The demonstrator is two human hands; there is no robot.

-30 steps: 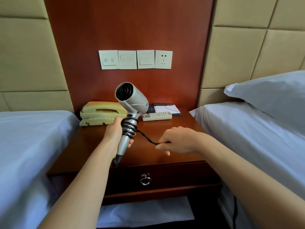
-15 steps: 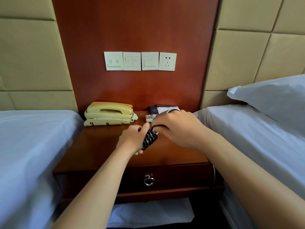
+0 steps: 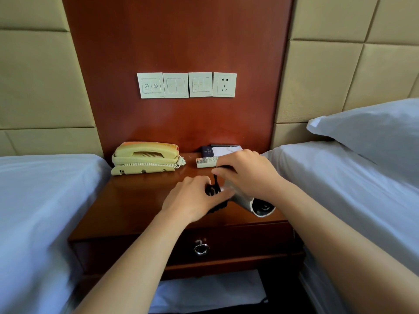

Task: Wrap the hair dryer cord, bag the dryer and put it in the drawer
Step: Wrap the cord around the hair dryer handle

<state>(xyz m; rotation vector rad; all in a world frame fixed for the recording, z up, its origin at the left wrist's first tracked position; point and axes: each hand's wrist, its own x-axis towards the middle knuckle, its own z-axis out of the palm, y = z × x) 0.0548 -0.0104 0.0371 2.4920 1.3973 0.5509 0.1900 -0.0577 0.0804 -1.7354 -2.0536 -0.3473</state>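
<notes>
Head view: I am holding the hair dryer [image 3: 248, 201] over the front right part of the counter [image 3: 140, 200], just behind its front edge. Whether the dryer is touching the wood, I cannot tell. The silver barrel is lying with its long axis running from upper left, under my hands, down to the lower right. Its round open end is facing the lower right and toward me.

My left hand [image 3: 192, 200] is gripping the handle, fingers curled around it over the black cord [image 3: 213, 191] coiled there; the handle itself is hidden. My right hand [image 3: 247, 173] is sitting above the barrel, fingers curled and pinching a short strand of the cord that is rising from the coil.

The drawer [image 3: 240, 243] below the counter top is closed, with its ring pull [image 3: 200, 248] hanging at the centre. A telephone [image 3: 145, 157] is resting at the back left, and a remote [image 3: 205, 161] and a notepad [image 3: 223, 150] at the back right. A bed is standing on each side.
</notes>
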